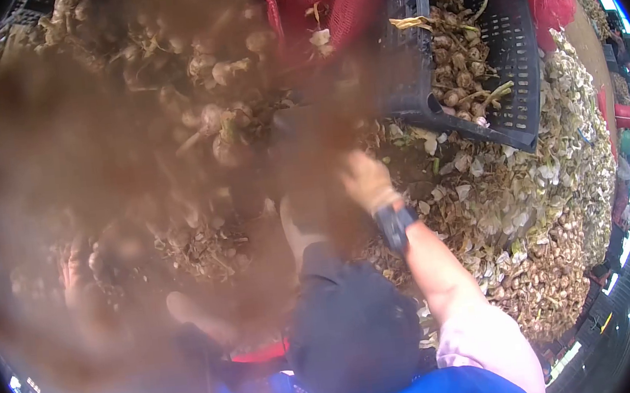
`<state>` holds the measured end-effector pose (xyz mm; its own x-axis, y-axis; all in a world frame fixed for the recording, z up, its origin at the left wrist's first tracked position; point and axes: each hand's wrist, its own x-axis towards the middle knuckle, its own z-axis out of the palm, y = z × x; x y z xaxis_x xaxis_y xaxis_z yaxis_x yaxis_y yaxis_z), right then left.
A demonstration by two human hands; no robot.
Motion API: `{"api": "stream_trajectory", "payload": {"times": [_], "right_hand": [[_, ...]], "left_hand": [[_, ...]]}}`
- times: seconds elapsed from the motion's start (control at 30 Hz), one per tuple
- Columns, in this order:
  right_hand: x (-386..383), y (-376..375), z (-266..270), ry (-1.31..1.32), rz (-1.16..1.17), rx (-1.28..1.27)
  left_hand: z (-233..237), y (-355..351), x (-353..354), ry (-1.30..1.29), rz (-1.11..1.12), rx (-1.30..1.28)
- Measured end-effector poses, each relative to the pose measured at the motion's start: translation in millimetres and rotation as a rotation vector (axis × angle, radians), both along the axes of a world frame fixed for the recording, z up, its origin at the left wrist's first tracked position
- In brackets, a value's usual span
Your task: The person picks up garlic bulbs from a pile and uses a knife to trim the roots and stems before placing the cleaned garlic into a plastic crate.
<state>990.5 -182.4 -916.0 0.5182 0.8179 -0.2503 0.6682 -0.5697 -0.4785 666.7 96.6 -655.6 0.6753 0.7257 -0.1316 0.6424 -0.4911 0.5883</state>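
Brown smears over much of the view blur both hands. My right hand (365, 180), with a dark watch (395, 226) at its wrist, reaches forward over the litter of garlic skins below the black crate (469, 128). Its fingers fade into the smear, so I cannot tell what it holds. Far to the left, part of my left hand (72, 272) shows through the haze, low by the garlic pile, its fingers mostly veiled. Garlic bulbs (228, 140) with dry stalks and roots are heaped in front of me, between the two hands.
More garlic bulbs (459, 66) lie inside the tilted crate. Behind the heap is a red mesh sack (333, 3). Loose garlic skins (515, 198) cover the ground on the right, beside another garlic pile (550, 279). My dark-clad knee (356, 330) rises at the bottom.
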Motion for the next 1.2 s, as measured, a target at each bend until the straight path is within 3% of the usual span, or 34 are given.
{"api": "stream_trajectory", "payload": {"times": [0.07, 0.13, 0.17, 0.2, 0.27, 0.3, 0.33, 0.4, 0.47, 0.53, 0.6, 0.63, 0.73, 0.77, 0.83, 0.87, 0.93, 1.0, 1.07, 1.1, 1.13, 1.2], "right_hand": [[4.6, 21.3, 11.4, 0.007, -0.035, 0.104], [-15.9, -0.1, 33.5, 0.161, -0.062, -0.335], [-28.1, -29.9, 22.9, 0.208, 0.051, -0.228], [-33.7, -37.4, 37.9, 0.234, 0.151, -0.334], [-23.2, -42.4, 9.5, 0.082, 0.170, -0.258], [-10.9, -16.0, 21.2, 0.082, 0.094, -0.347], [-0.9, -3.8, 9.5, -0.016, 0.035, 0.000], [-4.6, 10.6, 23.4, 0.033, -0.083, -0.022], [-35.4, -36.4, 11.7, 0.065, -0.080, -0.111], [-60.7, -69.4, 40.4, 0.087, 0.075, -0.161], [-48.3, -63.6, 34.1, 0.071, 0.065, -0.235], [-36.4, -52.2, 12.9, -0.010, 0.007, -0.042], [-8.5, 5.7, 27.5, 0.013, -0.190, -0.012], [-25.3, -3.8, 34.0, 0.015, -0.268, -0.112], [-52.6, -61.7, 14.5, 0.091, -0.065, -0.157], [-59.6, -59.0, 51.9, 0.212, -0.028, -0.342], [-50.5, -60.0, 38.0, 0.134, 0.009, -0.139], [-26.8, -29.8, 9.6, -0.066, -0.061, -0.116], [-0.1, 20.6, 44.7, 0.041, -0.238, -0.083], [1.2, 18.7, 41.3, 0.022, -0.256, 0.247], [-5.4, 11.8, 54.1, 0.121, -0.319, 0.208], [-26.8, -19.3, 43.2, 0.185, -0.374, 0.295]], "left_hand": [[6.9, -4.6, 2.8, 0.032, -0.026, 0.028], [14.1, -6.2, -3.4, 0.034, -0.021, 0.029], [14.8, -4.8, -8.1, 0.020, -0.008, 0.013], [14.8, -4.1, -11.6, 0.006, 0.002, -0.001], [11.0, -5.0, -15.4, -0.016, 0.025, -0.030], [10.8, -5.8, -15.3, -0.014, 0.027, -0.039], [10.7, -7.8, -13.2, -0.008, 0.024, -0.043], [15.9, -10.3, -11.5, 0.007, 0.004, -0.027], [22.4, -12.0, -16.1, 0.016, 0.005, -0.017], [21.5, -11.3, -22.7, -0.015, 0.034, -0.057], [18.3, -13.0, -28.4, -0.062, 0.085, -0.127], [18.4, -13.0, -27.5, -0.058, 0.089, -0.148], [21.8, -17.6, -29.3, 0.053, -0.001, -0.057], [33.9, -22.5, -20.6, 0.093, -0.016, -0.009], [46.9, -18.8, -17.3, 0.104, -0.037, 0.044], [48.0, -18.0, -16.7, 0.087, -0.025, 0.026], [34.2, -18.2, -23.2, 0.007, 0.030, -0.032], [27.7, -21.6, -23.8, 0.026, 0.048, -0.090], [27.6, -21.2, -19.9, 0.029, -0.032, -0.054], [32.9, -21.1, -19.9, 0.052, -0.051, -0.025], [35.9, -19.2, -19.1, 0.062, -0.071, 0.012], [25.1, -10.2, -46.1, -0.049, 0.025, -0.158]]}}
